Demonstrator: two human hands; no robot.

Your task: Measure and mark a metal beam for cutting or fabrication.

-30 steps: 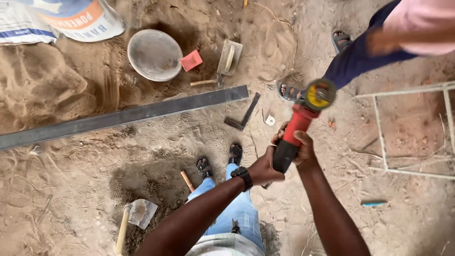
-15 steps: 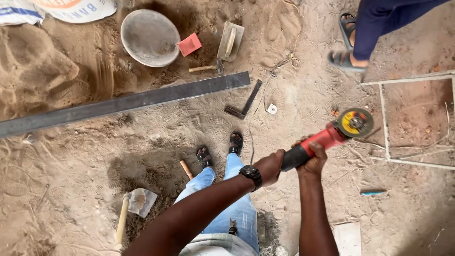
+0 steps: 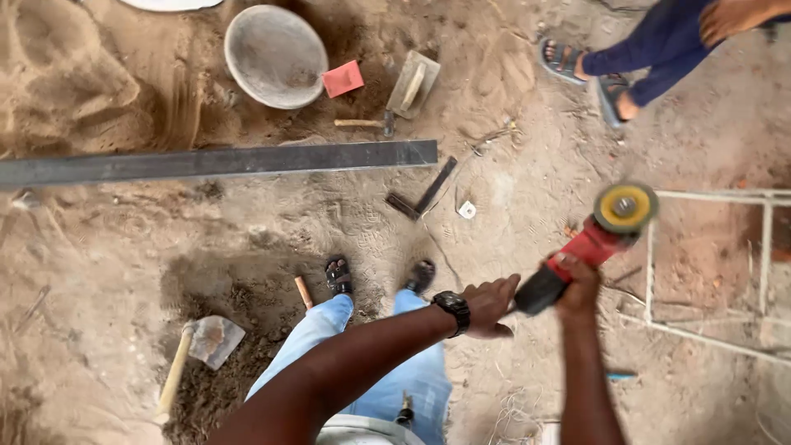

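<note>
I stand on sandy ground and look down at my legs and sandals. Both hands hold a red and black angle grinder with a yellow disc at its far end. My right hand grips the red body from below. My left hand, with a black watch on its wrist, is closed on the black rear end. The grinder is held in the air at the right, its disc close to a white metal frame lying on the ground. A long dark steel bar lies across the ground ahead of my feet.
A steel square lies by the bar's right end. Beyond the bar are a grey pan, a red block, a wooden float and a hammer. A trowel-like tool lies lower left. Another person's legs stand upper right.
The grinder has swung from in front of me to the right, toward the white frame, and stays in both hands. The other person has shifted toward the upper right.
</note>
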